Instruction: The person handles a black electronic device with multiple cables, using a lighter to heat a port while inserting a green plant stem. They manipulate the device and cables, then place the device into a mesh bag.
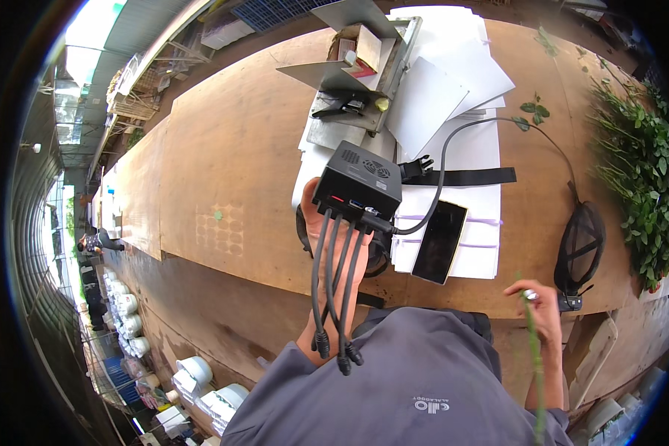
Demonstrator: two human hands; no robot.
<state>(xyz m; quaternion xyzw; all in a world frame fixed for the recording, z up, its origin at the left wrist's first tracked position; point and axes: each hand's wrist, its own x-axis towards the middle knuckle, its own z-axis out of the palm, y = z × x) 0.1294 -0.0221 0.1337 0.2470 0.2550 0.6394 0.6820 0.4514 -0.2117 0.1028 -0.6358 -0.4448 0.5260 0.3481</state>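
Observation:
A black electronics box with a fan grille and a red light [362, 175] rests on my left hand [337, 251], whose fingers reach around its underside. Several short black cables [334, 279] with round plugs hang from it over my palm and wrist. A longer cable [445, 150] runs from the box across the table to a black mesh-and-strap item [580, 251]. My right hand [542, 309], with something silvery on a finger, pinches a green stem [537, 362] that extends down the picture. A dark-screened phone [439, 242] lies on white paper sheets [482, 259] between my hands.
Leafy cut stems [644, 184] are heaped at the table's right. A metal stand [393, 72] holding a cardboard box stands beyond the electronics box. A black strap [468, 177] crosses the papers. The wooden tabletop [245, 122] stretches left; white containers [192, 373] and a distant person [100, 241] are beyond its edge.

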